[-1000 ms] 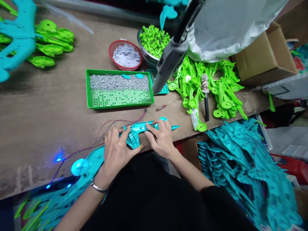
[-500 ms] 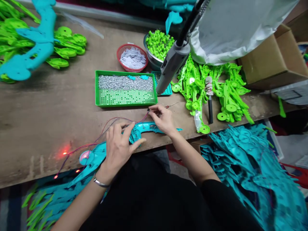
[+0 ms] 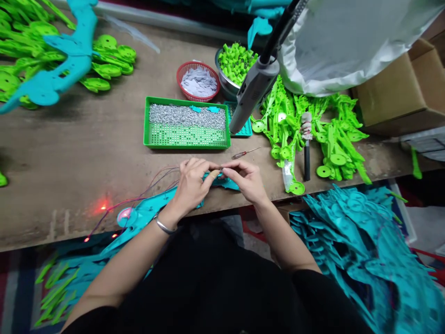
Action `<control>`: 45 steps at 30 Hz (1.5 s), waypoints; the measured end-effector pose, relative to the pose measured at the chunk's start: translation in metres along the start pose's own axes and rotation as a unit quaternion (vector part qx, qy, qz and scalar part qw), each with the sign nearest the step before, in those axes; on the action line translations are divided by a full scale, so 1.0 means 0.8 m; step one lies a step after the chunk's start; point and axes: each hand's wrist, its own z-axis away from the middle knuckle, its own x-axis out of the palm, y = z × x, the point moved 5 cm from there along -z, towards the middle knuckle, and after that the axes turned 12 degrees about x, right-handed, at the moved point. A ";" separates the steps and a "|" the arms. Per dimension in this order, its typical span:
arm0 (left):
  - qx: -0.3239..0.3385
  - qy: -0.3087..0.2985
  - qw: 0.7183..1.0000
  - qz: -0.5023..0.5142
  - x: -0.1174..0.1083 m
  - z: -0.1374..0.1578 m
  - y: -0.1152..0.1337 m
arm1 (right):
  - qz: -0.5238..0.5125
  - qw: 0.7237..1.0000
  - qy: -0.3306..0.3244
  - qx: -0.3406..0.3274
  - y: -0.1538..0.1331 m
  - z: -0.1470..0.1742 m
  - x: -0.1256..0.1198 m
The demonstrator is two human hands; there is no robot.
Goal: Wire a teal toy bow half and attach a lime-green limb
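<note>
My left hand (image 3: 193, 184) and my right hand (image 3: 246, 181) meet with pinched fingertips over a turquoise plastic shell (image 3: 156, 204) at the table's front edge. Between the fingertips is a small dark part (image 3: 221, 169), mostly hidden, so its kind cannot be made out. Thin red and dark wires (image 3: 130, 201) run left from the hands across the shell. They end in glowing red lights (image 3: 103, 208) near the shell's round disc. Just beyond my right hand lies a small screwdriver (image 3: 239, 155), touched by neither hand.
A green tray of screws (image 3: 187, 146) stands ahead, with a red basket of pale strips (image 3: 199, 98) and a bowl of green pieces (image 3: 238, 65) behind. An electric screwdriver (image 3: 253, 93) hangs over the table. Green parts (image 3: 337, 160) and turquoise shells (image 3: 368, 236) are piled right.
My left hand has moved right and up along the shell to meet my right hand. My right hand has lowered slightly towards the shell, its fingertips now against the left ones.
</note>
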 end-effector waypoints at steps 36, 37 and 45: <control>-0.205 -0.055 0.954 -0.213 -0.161 0.046 -0.097 | 0.073 0.990 0.102 -0.062 0.008 -0.030 -0.002; -0.178 -0.033 0.961 -0.210 -0.172 0.042 -0.089 | 0.103 0.981 0.131 -0.098 -0.001 -0.025 -0.004; 0.000 0.063 0.990 -0.123 -0.189 0.024 0.018 | 0.215 0.945 0.078 -0.234 -0.077 0.018 0.044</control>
